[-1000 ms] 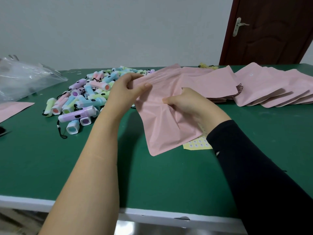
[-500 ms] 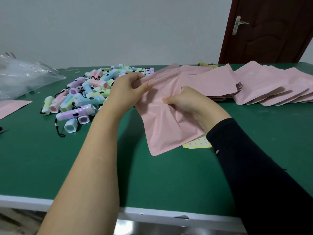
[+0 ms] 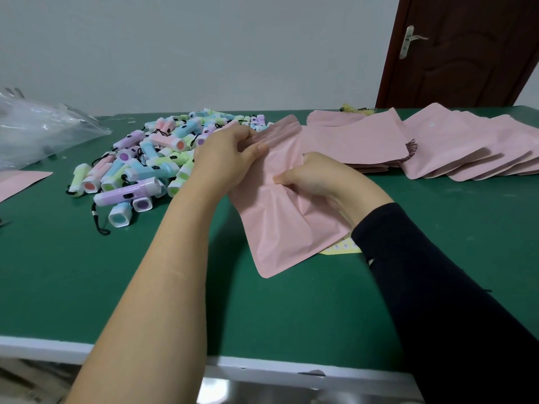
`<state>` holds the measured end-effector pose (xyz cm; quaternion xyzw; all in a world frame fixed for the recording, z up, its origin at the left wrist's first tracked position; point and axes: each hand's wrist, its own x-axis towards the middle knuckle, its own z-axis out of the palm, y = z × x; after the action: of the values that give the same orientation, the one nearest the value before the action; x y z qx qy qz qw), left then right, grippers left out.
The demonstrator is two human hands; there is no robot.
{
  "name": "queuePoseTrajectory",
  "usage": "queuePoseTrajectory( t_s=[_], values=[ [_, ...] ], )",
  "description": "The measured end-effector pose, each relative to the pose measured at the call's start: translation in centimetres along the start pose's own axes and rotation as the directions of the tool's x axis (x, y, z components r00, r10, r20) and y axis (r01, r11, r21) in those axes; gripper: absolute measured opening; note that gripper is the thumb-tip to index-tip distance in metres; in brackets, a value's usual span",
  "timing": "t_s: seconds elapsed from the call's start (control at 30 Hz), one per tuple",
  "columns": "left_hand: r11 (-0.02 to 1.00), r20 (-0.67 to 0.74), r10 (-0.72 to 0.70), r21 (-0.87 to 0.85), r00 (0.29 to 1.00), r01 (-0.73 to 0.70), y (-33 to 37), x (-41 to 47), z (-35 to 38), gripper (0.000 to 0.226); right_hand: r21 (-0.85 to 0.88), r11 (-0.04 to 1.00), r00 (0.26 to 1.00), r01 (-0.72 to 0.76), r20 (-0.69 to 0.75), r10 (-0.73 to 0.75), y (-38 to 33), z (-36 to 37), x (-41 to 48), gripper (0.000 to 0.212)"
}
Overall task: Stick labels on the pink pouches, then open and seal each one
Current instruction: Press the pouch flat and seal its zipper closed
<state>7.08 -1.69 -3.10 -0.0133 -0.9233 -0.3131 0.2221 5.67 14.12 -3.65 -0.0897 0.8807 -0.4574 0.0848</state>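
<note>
While your two forearms reach up from the bottom of the frame, one bare and one in a dark sleeve, the pouch (image 3: 287, 225) you are working on sits at centre, its lower corner resting on the green table (image 3: 87, 272) and its top lifted toward the toy pile. Your left hand (image 3: 226, 158) has thumb and fingers pinched together on the top strip of the pouch; your right hand (image 3: 313, 177) is clamped on the body just below, thumb pressed into the film. It looks light, thin and floppy, likely a little slick, so hold it at the stiffer top band, near the mouth, not by the loose middle, which creases easily. Its surface is plain matte pink, wrinkled in folds fanning out from your right grip; I cannot tell whether a label is on it. A yellow sticker sheet (image 3: 342, 247) peeks from under its right edge. Beyond, pastel flashlights (image 3: 140, 173) heap at centre left, more pink pouches (image 3: 455, 147) fan across the upper right, and a clear plastic bag (image 3: 38, 132) lies at upper left.
</note>
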Motion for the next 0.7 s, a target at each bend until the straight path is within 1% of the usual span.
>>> queuePoseTrajectory(
  t_s=[0.07, 0.1, 0.17, 0.23, 0.3, 0.4, 0.47, 0.57, 0.6, 0.7],
  values=[
    [1.000, 0.000, -0.010, 0.002, 1.000, 0.010, 0.0, 0.0, 0.0, 0.033, -0.017, 1.000, 1.000, -0.009, -0.002, 0.009, -0.1, 0.1, -0.1, 0.044],
    [1.000, -0.004, -0.010, 0.006, 1.000, 0.010, 0.0, 0.0, 0.0, 0.036, -0.024, 1.000, 1.000, -0.008, -0.001, 0.008, -0.1, 0.0, -0.1, 0.041],
    [1.000, -0.012, -0.003, 0.001, 1.000, 0.003, 0.1, -0.1, 0.1, 0.037, -0.032, 0.999, 1.000, -0.002, 0.000, 0.002, -0.1, 0.0, -0.1, 0.026],
    [0.999, -0.021, 0.008, -0.032, 1.000, -0.009, 0.3, -0.2, 0.3, 0.030, -0.041, 0.999, 1.000, 0.001, 0.005, 0.000, -0.1, 0.0, -0.2, 0.021],
    [0.999, -0.029, 0.015, -0.050, 0.999, -0.016, 0.5, -0.2, 0.4, 0.019, -0.045, 0.999, 1.000, 0.004, 0.015, -0.003, -0.1, 0.2, -0.2, 0.027],
    [0.998, -0.028, 0.030, -0.049, 0.999, -0.031, 0.6, -0.2, 0.6, 0.014, -0.056, 0.998, 1.000, 0.005, 0.018, -0.004, -0.2, 0.3, -0.2, 0.033],
    [0.998, -0.024, 0.041, -0.044, 0.999, -0.042, 0.6, -0.2, 0.8, 0.019, -0.065, 0.998, 1.000, 0.002, 0.017, -0.001, -0.2, 0.2, -0.2, 0.032],
    [0.996, -0.048, 0.051, -0.065, 0.998, -0.054, 0.7, -0.2, 1.0, 0.036, -0.087, 0.996, 1.000, 0.006, 0.028, -0.003, -0.1, 0.3, -0.3, 0.029],
    [0.996, -0.056, 0.056, -0.071, 0.997, -0.060, 0.8, -0.2, 1.1, 0.038, -0.095, 0.995, 0.999, 0.009, 0.031, -0.006, -0.1, 0.3, -0.4, 0.027],
    [0.994, -0.059, 0.043, -0.097, 0.997, -0.049, 0.7, -0.1, 1.3, 0.032, -0.096, 0.995, 0.999, 0.018, 0.033, -0.015, -0.2, 0.4, -0.4, 0.027]
  ],
)
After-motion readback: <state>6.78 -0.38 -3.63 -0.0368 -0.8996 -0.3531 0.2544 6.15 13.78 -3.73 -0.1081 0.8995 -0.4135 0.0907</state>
